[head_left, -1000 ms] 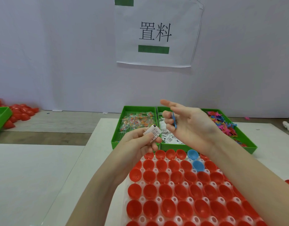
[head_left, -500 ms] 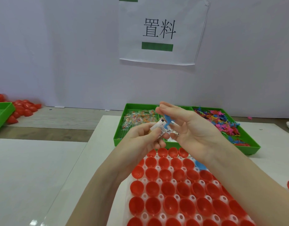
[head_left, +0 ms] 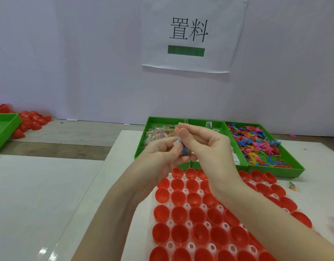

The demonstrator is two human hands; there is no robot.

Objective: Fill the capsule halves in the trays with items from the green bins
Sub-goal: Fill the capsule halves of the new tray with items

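Observation:
Red capsule halves (head_left: 198, 215) sit open side up in a white tray (head_left: 170, 205) just in front of me. Behind it stand three green bins: the left bin (head_left: 150, 129) holds clear packets, the middle bin (head_left: 215, 126) paper slips, the right bin (head_left: 286, 166) small coloured figures. My left hand (head_left: 162, 157) and my right hand (head_left: 207, 147) meet above the tray's far edge. Between their fingertips they pinch a small white paper slip and a blue figure (head_left: 184, 151), mostly hidden by the fingers.
Another green bin (head_left: 4, 130) stands at the far left with loose red capsule halves (head_left: 30, 119) heaped behind it. A small coloured packet (head_left: 292, 186) lies on the table right of the tray. A white paper sign (head_left: 188, 34) hangs on the wall.
The two hands have come together: the right hand's fingers have curled in and closed with the left fingertips round the slip and blue figure. The view has tilted down, showing more of the tray.

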